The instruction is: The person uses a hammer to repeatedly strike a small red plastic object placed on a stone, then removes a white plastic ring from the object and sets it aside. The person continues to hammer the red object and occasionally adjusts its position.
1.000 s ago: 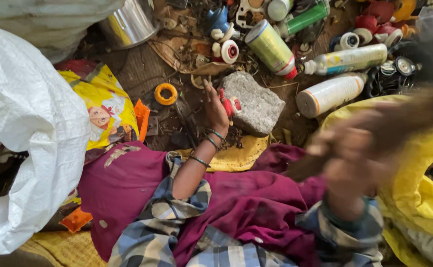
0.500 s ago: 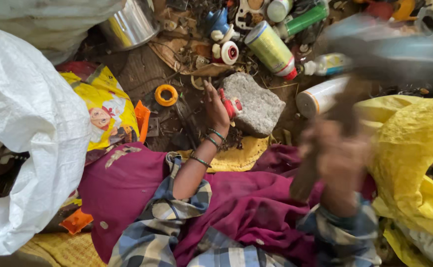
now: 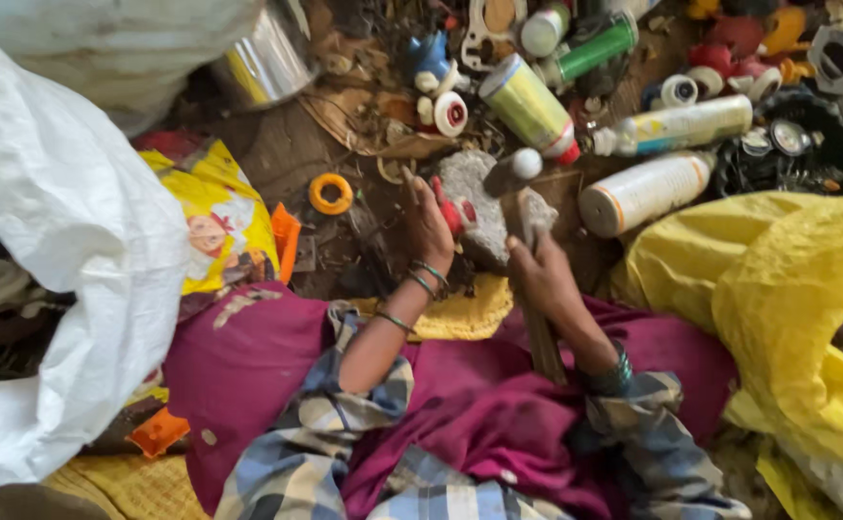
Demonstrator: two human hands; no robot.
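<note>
My left hand (image 3: 428,223) holds a small red and white piece (image 3: 455,210) against a grey stone block (image 3: 484,207) on the ground. My right hand (image 3: 542,274) grips the wooden handle of a hammer (image 3: 518,207). The metal hammer head rests down over the stone, just right of the red piece. Bangles circle both my wrists. A maroon cloth (image 3: 460,395) covers my lap, and checked sleeves show at the bottom.
A big white sack (image 3: 65,250) lies at the left and a yellow plastic sheet (image 3: 778,299) at the right. Spray cans and bottles (image 3: 653,188), an orange ring (image 3: 330,193), a yellow printed bag (image 3: 214,226) and a steel pot (image 3: 267,58) litter the far ground.
My right hand has swung the hammer down from a raised, blurred position at the right onto the stone. My left hand has stayed on the red piece.
</note>
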